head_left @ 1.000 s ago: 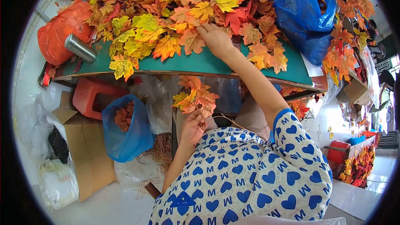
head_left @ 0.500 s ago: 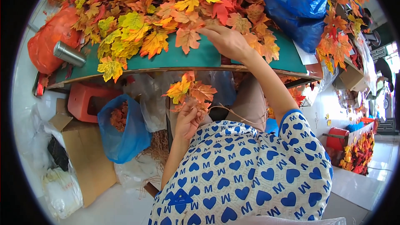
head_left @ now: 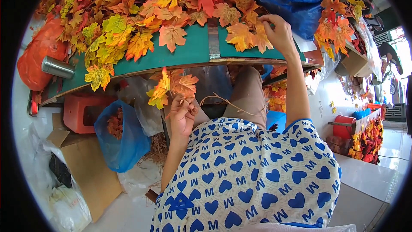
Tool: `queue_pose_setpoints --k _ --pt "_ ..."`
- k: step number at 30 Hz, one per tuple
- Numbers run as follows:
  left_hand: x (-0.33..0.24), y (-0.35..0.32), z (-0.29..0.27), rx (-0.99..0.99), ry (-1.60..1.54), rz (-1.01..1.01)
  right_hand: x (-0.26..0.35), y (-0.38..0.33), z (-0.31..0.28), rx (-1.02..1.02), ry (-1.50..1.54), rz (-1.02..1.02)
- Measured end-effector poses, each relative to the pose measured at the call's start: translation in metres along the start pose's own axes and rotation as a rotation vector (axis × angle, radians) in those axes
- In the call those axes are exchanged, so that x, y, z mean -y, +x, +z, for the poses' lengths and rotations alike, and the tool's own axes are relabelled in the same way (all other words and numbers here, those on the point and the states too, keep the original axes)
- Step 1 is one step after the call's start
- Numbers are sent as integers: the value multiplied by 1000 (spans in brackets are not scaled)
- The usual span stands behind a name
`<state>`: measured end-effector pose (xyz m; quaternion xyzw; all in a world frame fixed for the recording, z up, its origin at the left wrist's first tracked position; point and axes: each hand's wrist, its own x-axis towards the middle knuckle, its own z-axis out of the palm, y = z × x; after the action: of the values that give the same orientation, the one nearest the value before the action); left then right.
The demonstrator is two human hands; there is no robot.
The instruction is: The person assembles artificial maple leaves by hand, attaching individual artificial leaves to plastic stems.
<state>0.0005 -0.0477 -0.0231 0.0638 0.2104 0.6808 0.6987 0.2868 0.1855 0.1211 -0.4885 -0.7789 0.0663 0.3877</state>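
Note:
My left hand (head_left: 183,114), low in front of the table, pinches a small spray of artificial maple leaves (head_left: 184,87) in orange and yellow. A thin, light brown stem (head_left: 234,103) curves away to the right over my lap. At the table's right side my right hand (head_left: 280,34) has its thumb and fingertips closed at the edge of an orange artificial maple leaf (head_left: 261,39). That leaf lies among others near the blue bag. Several piles of red, orange and yellow leaves (head_left: 139,45) cover much of the green tabletop (head_left: 195,45).
A blue plastic bag (head_left: 296,13) stands at the back right. On the left are a metal flask (head_left: 58,67) and an orange bag (head_left: 38,56). Below the table edge sit a red stool (head_left: 79,111), a blue bag with leaves (head_left: 124,146) and a cardboard box (head_left: 92,172).
My right hand has moved right, from the leaves at the table's middle to those near the blue bag. The left hand still holds its spray, now turned somewhat. The view has shifted slightly.

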Motion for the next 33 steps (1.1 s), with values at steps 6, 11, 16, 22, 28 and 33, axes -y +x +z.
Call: queue_pose_setpoints --k 6,11,16,22,28,33 --pt "-3 -5 1 -16 39 63 -24 36 45 -36 -149 115" --pt "-33 4 0 216 -155 68 -53 52 59 167 -384 203" --pt "-61 -27 -44 211 -266 5 -69 71 73 69 -208 140" --pt "-62 -64 -133 -28 288 -341 -109 69 80 77 -165 151" --pt "-46 -94 -153 -293 239 -482 -19 56 57 85 -340 226" --pt "-48 -85 -138 -260 249 -522 -43 66 64 152 -274 101"
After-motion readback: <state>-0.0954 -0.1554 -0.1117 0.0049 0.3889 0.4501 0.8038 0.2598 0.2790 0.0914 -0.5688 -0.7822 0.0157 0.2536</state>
